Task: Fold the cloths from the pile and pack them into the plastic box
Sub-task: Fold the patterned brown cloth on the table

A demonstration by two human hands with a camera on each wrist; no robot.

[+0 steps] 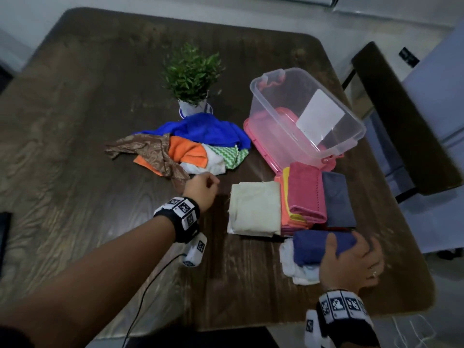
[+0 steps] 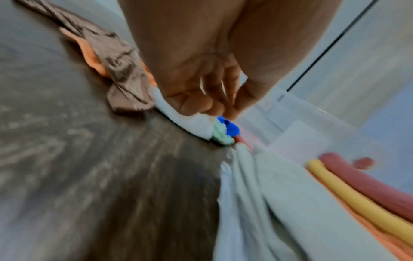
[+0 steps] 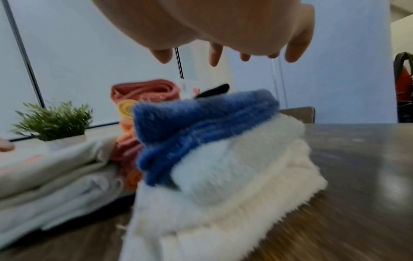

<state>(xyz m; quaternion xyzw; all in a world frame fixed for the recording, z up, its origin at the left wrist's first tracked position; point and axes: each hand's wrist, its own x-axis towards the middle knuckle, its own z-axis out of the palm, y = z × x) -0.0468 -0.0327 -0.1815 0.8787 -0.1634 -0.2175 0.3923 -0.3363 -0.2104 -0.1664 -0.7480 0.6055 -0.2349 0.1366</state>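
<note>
Dark wood-grain tabletop (image 1: 75,159) filled the head view, with a potted plant (image 1: 192,79) at 12 o'clock and the clear plastic box (image 1: 305,111) at 1 o'clock, standing on its pink lid and apparently still unpacked. I saw my left hand (image 1: 200,190) at the near edge of the loose pile (image 1: 185,144), which lay just toward 12 o'clock from it; its grip was curled, and the left wrist view showed the fingertips (image 2: 196,104) closing on a white cloth (image 2: 190,121), though blur hid whether they pinched it. My right hand (image 1: 351,259) rested with spread fingers on the folded blue cloth (image 1: 316,247), long axis running 9 to 3, atop a white towel (image 1: 293,267). Only the right wrist view showed those fingers lifted clear of the blue cloth's near end. I judged the left hand the nearer for the next pick
</note>
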